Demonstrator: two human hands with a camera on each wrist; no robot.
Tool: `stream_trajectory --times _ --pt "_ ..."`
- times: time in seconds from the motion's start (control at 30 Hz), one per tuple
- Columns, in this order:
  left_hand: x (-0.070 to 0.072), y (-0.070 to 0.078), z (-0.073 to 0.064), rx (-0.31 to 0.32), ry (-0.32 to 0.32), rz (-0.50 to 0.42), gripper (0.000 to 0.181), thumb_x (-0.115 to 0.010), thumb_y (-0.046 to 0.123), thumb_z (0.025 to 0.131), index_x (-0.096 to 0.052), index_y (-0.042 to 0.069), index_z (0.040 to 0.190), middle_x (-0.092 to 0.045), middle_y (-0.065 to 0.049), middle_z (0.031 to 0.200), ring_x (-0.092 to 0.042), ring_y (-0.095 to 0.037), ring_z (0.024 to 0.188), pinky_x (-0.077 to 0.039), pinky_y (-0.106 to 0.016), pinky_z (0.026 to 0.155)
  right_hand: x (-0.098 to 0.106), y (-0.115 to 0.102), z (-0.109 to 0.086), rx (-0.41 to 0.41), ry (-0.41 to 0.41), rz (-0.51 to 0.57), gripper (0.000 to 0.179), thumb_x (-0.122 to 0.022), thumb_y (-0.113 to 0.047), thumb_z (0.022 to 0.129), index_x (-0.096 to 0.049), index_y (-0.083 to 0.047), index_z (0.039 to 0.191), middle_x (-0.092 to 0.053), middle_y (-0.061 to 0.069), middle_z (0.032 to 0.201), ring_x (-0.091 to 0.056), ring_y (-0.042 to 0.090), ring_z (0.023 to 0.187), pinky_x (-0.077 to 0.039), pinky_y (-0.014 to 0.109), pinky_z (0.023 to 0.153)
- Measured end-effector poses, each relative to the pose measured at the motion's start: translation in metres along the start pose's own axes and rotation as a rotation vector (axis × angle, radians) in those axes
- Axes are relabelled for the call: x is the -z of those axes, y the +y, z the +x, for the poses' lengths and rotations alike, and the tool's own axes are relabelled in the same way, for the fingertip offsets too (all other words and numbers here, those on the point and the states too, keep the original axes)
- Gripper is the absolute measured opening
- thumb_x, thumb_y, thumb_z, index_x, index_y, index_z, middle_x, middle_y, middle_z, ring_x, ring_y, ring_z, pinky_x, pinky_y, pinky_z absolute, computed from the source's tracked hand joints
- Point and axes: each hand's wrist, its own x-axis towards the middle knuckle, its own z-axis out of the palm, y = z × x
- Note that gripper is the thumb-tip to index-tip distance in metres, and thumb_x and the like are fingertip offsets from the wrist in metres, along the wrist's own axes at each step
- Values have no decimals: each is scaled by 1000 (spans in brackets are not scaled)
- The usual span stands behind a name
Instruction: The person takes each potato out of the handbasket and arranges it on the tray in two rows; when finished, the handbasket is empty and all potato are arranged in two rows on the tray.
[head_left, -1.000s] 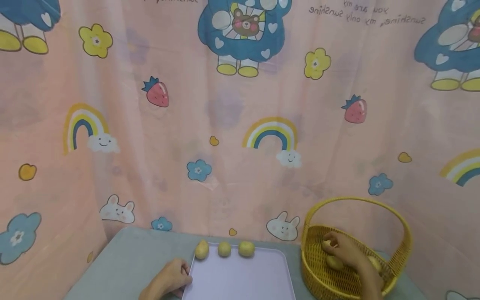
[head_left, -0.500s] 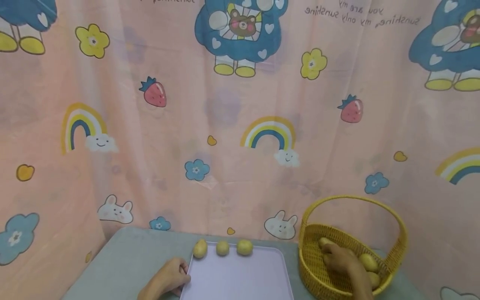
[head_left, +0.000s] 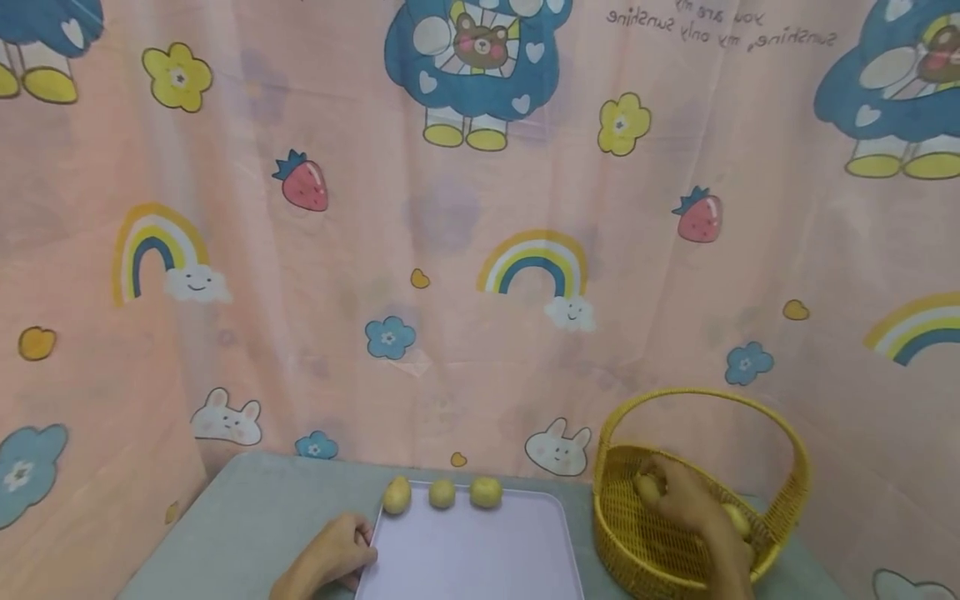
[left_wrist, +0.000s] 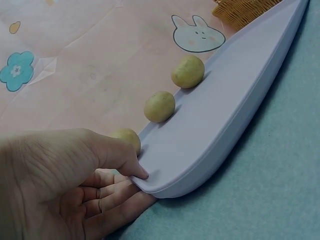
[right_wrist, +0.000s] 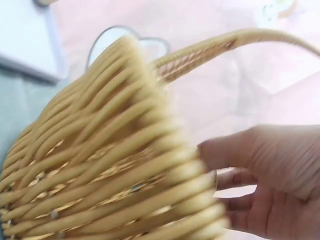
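My left hand point(head_left: 333, 550) grips the left edge of a pale lilac tray point(head_left: 480, 550); in the left wrist view the thumb lies on the rim with the fingers beneath. Three potatoes stand in a row along the tray's far edge: one at the left corner point(head_left: 397, 496), a middle one point(head_left: 442, 493) and a right one point(head_left: 486, 492). Inside a yellow wicker basket point(head_left: 637, 567), my right hand point(head_left: 686, 500) holds another potato point(head_left: 648, 490) near the back wall. Basket weave hides its fingertips in the right wrist view.
More potatoes point(head_left: 737, 520) lie at the basket's right side, partly behind my forearm. The tall basket handle point(head_left: 705, 392) arches over my right hand. A grey-blue cloth point(head_left: 255, 517) covers the table, and a printed pink curtain point(head_left: 450, 400) hangs behind.
My right hand has shifted about inside the basket, dipping lower and then rising slightly with a potato at its fingers. My left hand keeps its grip on the tray. The view has drifted slightly.
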Motion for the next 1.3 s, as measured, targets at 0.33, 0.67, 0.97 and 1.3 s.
stream_trajectory --times 0.33,0.67,0.97,1.3 --pt "2 4 -5 -13 -4 -25 9 -66 -1 82 -59 3 86 -54 -3 72 -57 -14 64 -60 -30 55 26 -46 -18 -7 98 99 43 -79 -21 88 -59 -7 124 -68 26 119 -64 23 87 -55 29 66" --pt "2 3 -4 -11 0 -20 10 -67 0 83 -59 4 86 -54 -3 72 -57 -14 63 -59 -28 54 33 -73 -26 124 271 67 42 -86 -19 85 -65 -9 119 -71 21 110 -70 23 87 -56 22 63" --pt "1 2 -2 4 15 -11 10 -67 0 83 -58 4 86 -53 -2 72 -57 -14 63 -59 -29 54 35 -93 -27 178 296 77 41 -85 -18 85 -67 -11 120 -73 17 110 -69 18 89 -59 21 69" --pt "2 1 -3 -4 8 -25 9 -66 0 82 -60 4 87 -55 -2 72 -58 -14 63 -60 -29 54 -4 -110 -1 388 249 156 43 -81 -5 87 -65 -3 127 -73 16 114 -72 12 88 -62 23 73"
